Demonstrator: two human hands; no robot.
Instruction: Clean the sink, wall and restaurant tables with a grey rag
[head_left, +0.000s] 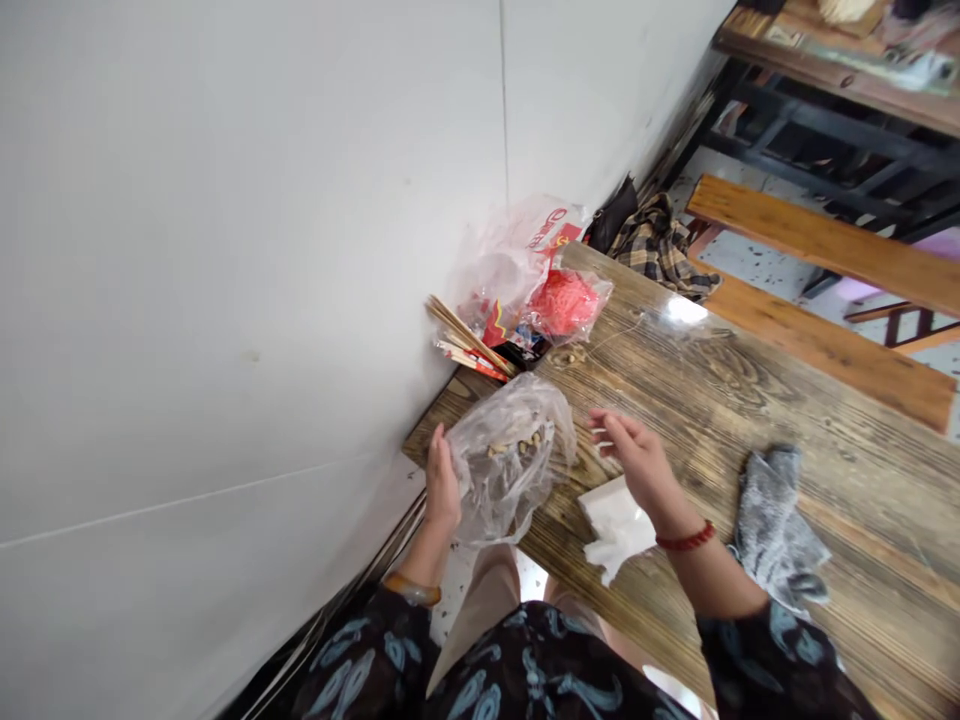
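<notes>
We seem to be steadying the clear plastic bag at the left end of the table, between our hands. Our left hand is touching its left side; we cannot tell whether it is gripping. Our right hand is hovering empty, half-open. The next move probably calls for supporting the bag, which is looking crumpled around small brownish pieces.

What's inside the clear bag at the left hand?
A few small tan and dark pieces show in the bag, too small to identify. Its crumpled folds cover the rest, so whether more lie underneath can't be seen.
</notes>
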